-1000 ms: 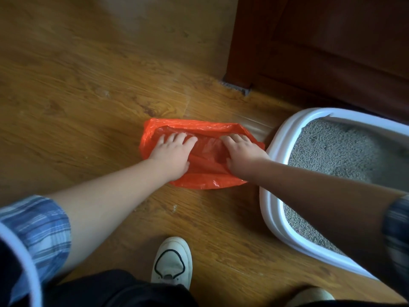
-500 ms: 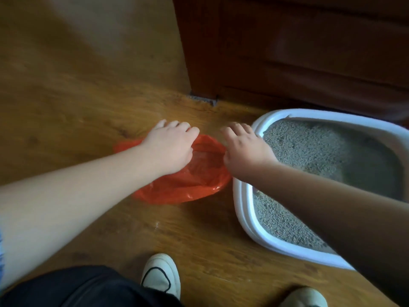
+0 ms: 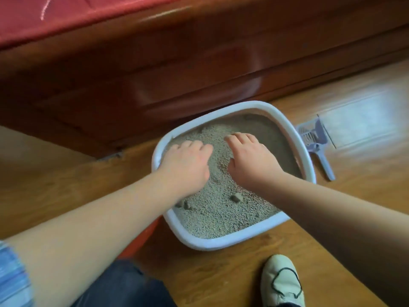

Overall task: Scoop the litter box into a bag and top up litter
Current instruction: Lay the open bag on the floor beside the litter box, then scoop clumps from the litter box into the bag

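Note:
A white litter box (image 3: 223,243) full of grey litter (image 3: 221,218) sits on the wooden floor. Both hands hover over the litter. My left hand (image 3: 187,165) is palm down above the box's left side, fingers loosely bent, holding nothing. My right hand (image 3: 250,157) is palm down over the middle, fingers spread. A few dark clumps (image 3: 236,197) lie in the litter near the front. Just a sliver of the orange bag (image 3: 141,242) shows under my left forearm. A grey scoop (image 3: 316,142) lies on the floor right of the box.
A dark wooden bed frame (image 3: 177,69) with red bedding (image 3: 66,16) runs along the back, right behind the box. My white shoe (image 3: 281,282) stands on the floor in front of the box.
Both hands left the orange bag and moved right, over the litter box. The view swung right, so the box is centred and the scoop came into sight.

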`<state>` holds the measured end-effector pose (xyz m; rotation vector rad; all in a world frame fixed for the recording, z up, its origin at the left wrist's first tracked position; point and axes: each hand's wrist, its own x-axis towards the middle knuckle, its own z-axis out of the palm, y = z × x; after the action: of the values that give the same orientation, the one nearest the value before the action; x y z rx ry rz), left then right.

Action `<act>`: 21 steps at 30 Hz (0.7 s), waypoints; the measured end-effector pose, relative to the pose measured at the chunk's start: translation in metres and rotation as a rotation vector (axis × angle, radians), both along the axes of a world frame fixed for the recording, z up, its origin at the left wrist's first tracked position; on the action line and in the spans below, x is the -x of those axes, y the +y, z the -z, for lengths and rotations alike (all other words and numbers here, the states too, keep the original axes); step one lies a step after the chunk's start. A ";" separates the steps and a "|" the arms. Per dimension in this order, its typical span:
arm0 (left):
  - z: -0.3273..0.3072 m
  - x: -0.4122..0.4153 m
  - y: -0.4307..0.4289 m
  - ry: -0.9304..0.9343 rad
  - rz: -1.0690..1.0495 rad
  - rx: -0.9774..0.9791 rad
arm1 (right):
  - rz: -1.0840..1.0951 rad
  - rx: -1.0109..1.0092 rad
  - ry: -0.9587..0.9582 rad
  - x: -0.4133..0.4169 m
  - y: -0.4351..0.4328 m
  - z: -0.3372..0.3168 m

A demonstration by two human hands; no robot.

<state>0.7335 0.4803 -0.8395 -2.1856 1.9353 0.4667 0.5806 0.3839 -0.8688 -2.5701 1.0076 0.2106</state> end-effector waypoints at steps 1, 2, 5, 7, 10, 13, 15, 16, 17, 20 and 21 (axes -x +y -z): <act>0.001 0.014 -0.012 0.022 0.011 -0.013 | 0.045 -0.005 0.003 0.017 -0.008 0.001; 0.002 0.027 -0.023 0.039 0.022 -0.027 | 0.091 -0.007 0.007 0.034 -0.015 0.002; 0.008 0.065 -0.051 0.078 0.046 -0.065 | 0.232 -0.018 0.033 0.084 -0.036 0.005; 0.016 0.088 -0.064 0.104 0.060 -0.066 | 0.379 -0.043 0.040 0.115 -0.050 0.009; 0.032 0.122 -0.081 0.125 0.089 -0.080 | 0.623 -0.089 -0.018 0.158 -0.070 0.026; 0.049 0.149 -0.097 0.149 0.087 -0.098 | 0.803 -0.104 -0.083 0.195 -0.090 0.052; 0.057 0.163 -0.105 0.167 0.076 -0.122 | 0.883 -0.131 -0.077 0.214 -0.099 0.072; 0.061 0.168 -0.108 0.178 0.066 -0.139 | 0.914 -0.152 -0.062 0.221 -0.102 0.084; 0.065 0.171 -0.111 0.192 0.053 -0.157 | 0.941 -0.169 -0.048 0.228 -0.104 0.097; 0.072 0.172 -0.115 0.233 -0.003 -0.181 | 0.974 -0.202 -0.006 0.239 -0.108 0.127; 0.074 0.170 -0.116 0.245 -0.018 -0.179 | 0.967 -0.209 0.015 0.241 -0.111 0.134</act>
<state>0.5632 0.3642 -0.9133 -2.1166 1.9040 0.9119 0.3399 0.2731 -1.0024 -1.6503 1.9562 0.0593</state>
